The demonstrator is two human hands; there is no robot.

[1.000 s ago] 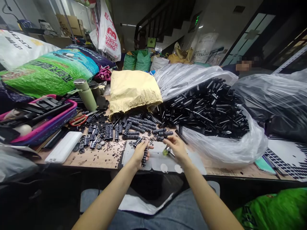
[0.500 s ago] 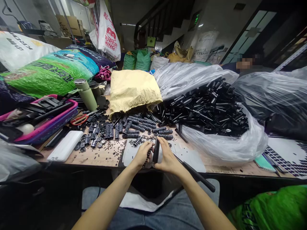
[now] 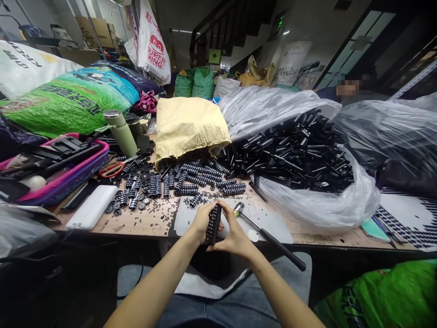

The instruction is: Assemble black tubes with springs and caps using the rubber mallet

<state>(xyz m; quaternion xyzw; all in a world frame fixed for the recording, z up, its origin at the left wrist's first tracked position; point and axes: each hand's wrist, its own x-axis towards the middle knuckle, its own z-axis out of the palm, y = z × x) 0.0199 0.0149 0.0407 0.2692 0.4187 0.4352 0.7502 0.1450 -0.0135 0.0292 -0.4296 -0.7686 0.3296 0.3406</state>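
Over the table's front edge, my left hand (image 3: 202, 223) is closed around a black lettered cylinder (image 3: 210, 223) with rows of white characters on it. My right hand (image 3: 235, 232) grips a black tube piece (image 3: 217, 223) at its two ends, fingertips at the top and thumb at the bottom. That piece lies right alongside the lettered cylinder; whether they are joined I cannot tell. Beside my right hand is a hammer (image 3: 269, 237) with a metal head and a long black grip, its end jutting past the table edge. A grey mat (image 3: 191, 218) lies beneath.
Several lettered cylinders (image 3: 186, 177) and scattered small rings sit beyond the mat. A plastic bag (image 3: 307, 209) spills black tube pieces (image 3: 290, 155) at right. Scissors (image 3: 112, 170), a white power bank (image 3: 93, 207), a green flask (image 3: 121, 132) and a pink-rimmed basket (image 3: 99, 150) are at left.
The black tube piece has moved left from upright beside the lettered cylinder to against it. The lettered face has turned into view. My right hand has shifted left, uncovering the hammer's head.
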